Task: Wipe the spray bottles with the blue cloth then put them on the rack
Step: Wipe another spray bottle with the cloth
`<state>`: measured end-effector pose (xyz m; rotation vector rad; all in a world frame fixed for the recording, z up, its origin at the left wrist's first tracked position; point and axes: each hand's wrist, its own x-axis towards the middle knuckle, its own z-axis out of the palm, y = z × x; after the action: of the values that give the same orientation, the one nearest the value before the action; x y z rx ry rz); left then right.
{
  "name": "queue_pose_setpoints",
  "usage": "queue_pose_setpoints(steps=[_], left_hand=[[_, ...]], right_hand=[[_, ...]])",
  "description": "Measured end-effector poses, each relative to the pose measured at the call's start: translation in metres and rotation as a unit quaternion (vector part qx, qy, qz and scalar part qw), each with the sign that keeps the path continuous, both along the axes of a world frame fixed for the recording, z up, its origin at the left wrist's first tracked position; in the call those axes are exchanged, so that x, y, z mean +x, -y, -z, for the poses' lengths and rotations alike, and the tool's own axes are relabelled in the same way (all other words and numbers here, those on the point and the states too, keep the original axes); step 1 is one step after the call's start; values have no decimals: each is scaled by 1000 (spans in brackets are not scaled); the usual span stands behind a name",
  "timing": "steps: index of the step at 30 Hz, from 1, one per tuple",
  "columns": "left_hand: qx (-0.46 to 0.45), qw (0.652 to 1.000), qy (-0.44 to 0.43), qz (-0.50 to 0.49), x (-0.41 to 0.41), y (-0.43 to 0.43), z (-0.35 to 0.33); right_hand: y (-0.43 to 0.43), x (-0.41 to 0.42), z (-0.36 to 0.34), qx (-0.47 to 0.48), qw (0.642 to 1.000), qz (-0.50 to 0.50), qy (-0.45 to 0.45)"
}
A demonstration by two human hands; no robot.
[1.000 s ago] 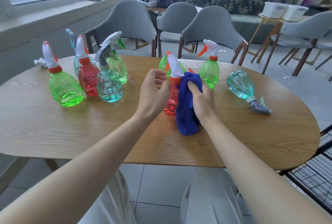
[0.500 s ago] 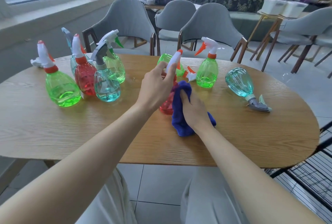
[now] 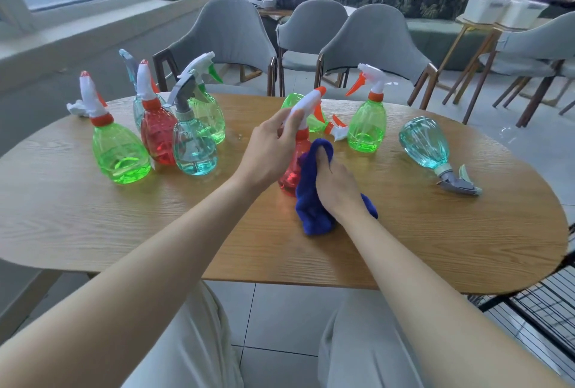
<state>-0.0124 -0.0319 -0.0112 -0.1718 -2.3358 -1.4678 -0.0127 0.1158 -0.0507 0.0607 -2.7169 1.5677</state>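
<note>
At the middle of the wooden table [image 3: 435, 241], my left hand [image 3: 267, 151] grips the white spray head of a red spray bottle [image 3: 292, 169], which leans to the right. Against the bottle's right side my right hand [image 3: 336, 182] holds the bunched blue cloth [image 3: 311, 210]. Several more spray bottles stand in a group at the left [image 3: 193, 141]. Further back a green bottle [image 3: 367, 126] stands upright, another green one [image 3: 295, 101] lies behind my left hand, and a teal bottle [image 3: 426, 144] lies on its side at the right.
A black wire rack [image 3: 541, 310] stands low beside the table's right edge. Grey chairs [image 3: 227, 35] line the far side of the table. A crumpled white cloth [image 3: 76, 107] lies at the far left edge.
My left hand has shifted up onto the spray head and tipped the red bottle to the right. My right hand has slid the blue cloth down the bottle's side toward the table.
</note>
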Motion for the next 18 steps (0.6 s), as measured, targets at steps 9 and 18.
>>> queue_pose_setpoints(steps=[9, 18], left_hand=[[3, 999, -2, 32, 4, 5, -1], [2, 999, 15, 39, 0, 7, 0]], right_hand=[[21, 1, 0, -61, 989, -48, -124], [0, -14, -20, -295, 946, 135, -10]])
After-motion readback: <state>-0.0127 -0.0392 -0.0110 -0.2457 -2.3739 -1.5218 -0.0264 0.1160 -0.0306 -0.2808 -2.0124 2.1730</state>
